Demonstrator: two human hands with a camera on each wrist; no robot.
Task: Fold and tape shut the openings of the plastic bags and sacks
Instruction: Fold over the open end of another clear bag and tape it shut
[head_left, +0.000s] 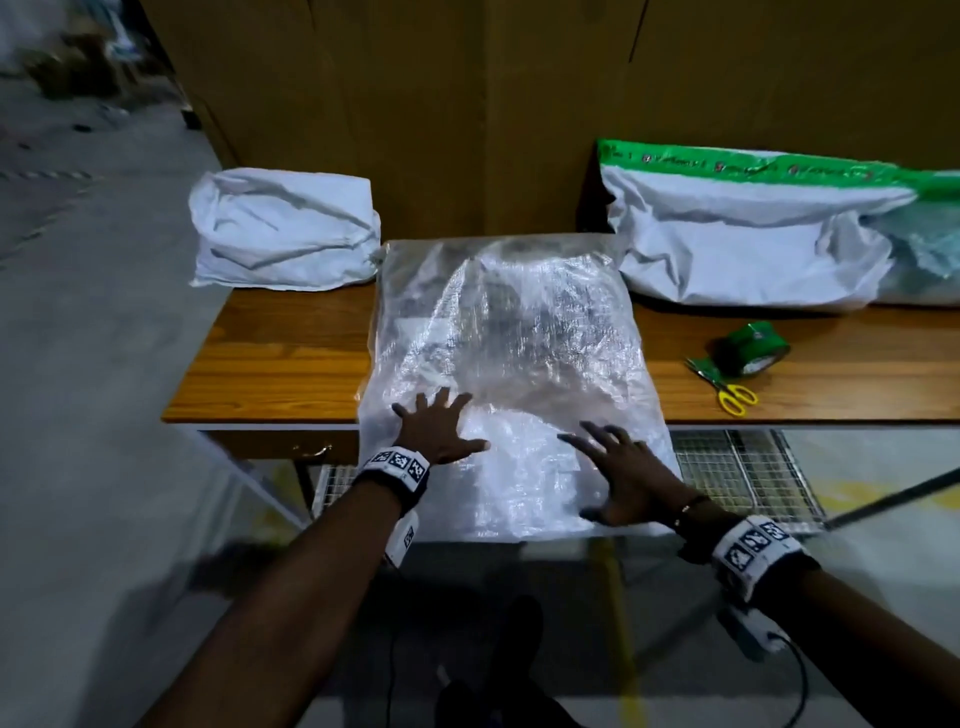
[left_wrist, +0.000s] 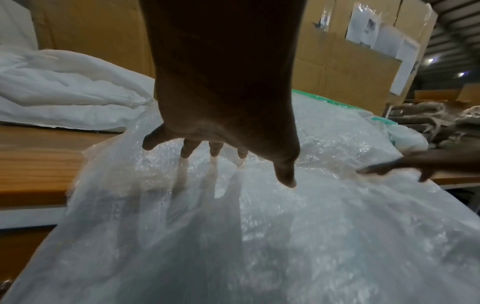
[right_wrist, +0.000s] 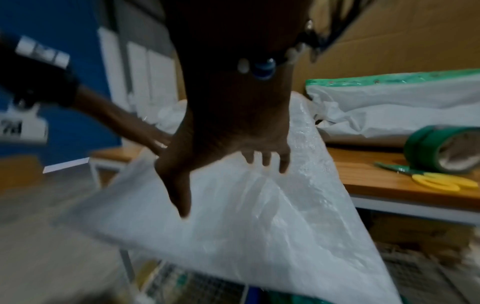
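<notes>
A large clear plastic bag lies across the wooden table, its open end hanging over the near edge. My left hand presses flat on the bag's near left part, fingers spread and straight. My right hand hovers with spread fingers over the overhanging end of the bag; whether it touches is unclear. A green tape roll and yellow-handled scissors lie on the table to the right, also seen in the right wrist view as tape roll and scissors.
A folded white sack sits at the table's back left. A white sack sealed with green tape lies at the back right. Cardboard boxes rise behind the table. A wire rack sits below the table's front edge.
</notes>
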